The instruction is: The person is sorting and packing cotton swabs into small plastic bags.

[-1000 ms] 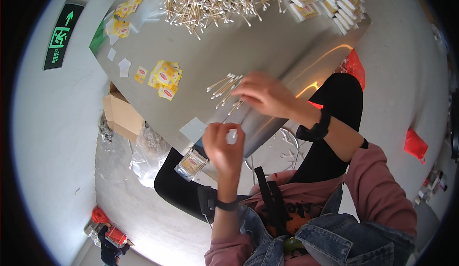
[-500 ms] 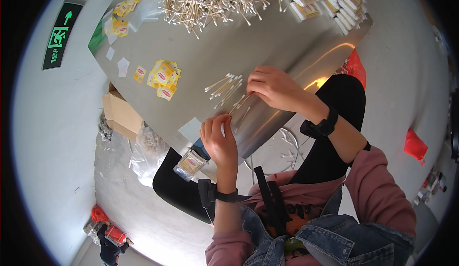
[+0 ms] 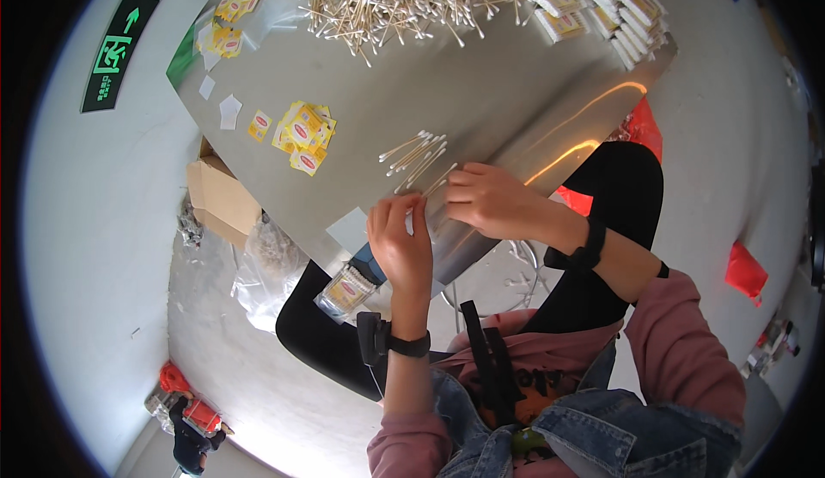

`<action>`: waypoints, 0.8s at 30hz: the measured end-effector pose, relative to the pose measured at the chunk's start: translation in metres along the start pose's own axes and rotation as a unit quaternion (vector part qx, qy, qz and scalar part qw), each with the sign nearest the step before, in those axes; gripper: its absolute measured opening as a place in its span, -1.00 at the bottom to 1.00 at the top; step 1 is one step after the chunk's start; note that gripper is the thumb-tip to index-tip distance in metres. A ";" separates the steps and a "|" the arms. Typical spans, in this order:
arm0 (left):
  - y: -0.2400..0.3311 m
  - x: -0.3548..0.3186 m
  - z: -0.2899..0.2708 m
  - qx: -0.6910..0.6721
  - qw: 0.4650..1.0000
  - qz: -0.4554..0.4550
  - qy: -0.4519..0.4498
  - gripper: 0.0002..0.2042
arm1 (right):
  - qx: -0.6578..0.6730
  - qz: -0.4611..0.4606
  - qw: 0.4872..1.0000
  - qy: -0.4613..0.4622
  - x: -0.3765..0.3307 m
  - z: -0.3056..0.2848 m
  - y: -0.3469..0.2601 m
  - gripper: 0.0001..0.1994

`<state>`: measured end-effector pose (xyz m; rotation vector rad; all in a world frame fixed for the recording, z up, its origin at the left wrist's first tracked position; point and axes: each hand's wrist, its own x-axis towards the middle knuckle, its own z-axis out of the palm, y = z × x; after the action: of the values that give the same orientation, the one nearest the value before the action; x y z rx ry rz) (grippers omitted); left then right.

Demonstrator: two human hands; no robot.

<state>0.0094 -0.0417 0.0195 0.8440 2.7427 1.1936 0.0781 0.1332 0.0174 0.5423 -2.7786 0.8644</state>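
Observation:
My left hand (image 3: 400, 242) is closed at the near edge of the metal table, thumb and fingers pinched on a cotton swab (image 3: 441, 180) that slants up to the right. Something white shows inside its grip, too small to tell. Close by on the right, my right hand (image 3: 491, 200) has its fingers curled, the tips beside that swab; whatever they hold is hidden. Just beyond both hands lies a small loose group of cotton swabs (image 3: 417, 156). A clear pack of swabs (image 3: 345, 292) with a yellow label sits at the table's edge near my left wrist.
A large heap of cotton swabs (image 3: 404, 1) covers the far side, with stacked packs (image 3: 619, 9) to its right. Yellow cards (image 3: 302, 137) lie left, near a white card (image 3: 349, 230). Below the table stand a cardboard box (image 3: 222, 201) and plastic bag (image 3: 271, 280).
My right hand has moved nearer, down away from the loose swabs. My left hand has stayed almost in place, and the whole view has shifted slightly.

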 end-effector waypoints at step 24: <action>0.016 0.047 0.041 -0.385 0.890 -0.158 0.188 -0.47 | 0.475 0.272 0.776 0.313 0.050 0.013 0.029 -0.52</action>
<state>-0.0140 0.0177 0.0097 0.0733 2.1275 2.2712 0.0199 0.1330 0.0055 -0.4482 -1.7048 2.1044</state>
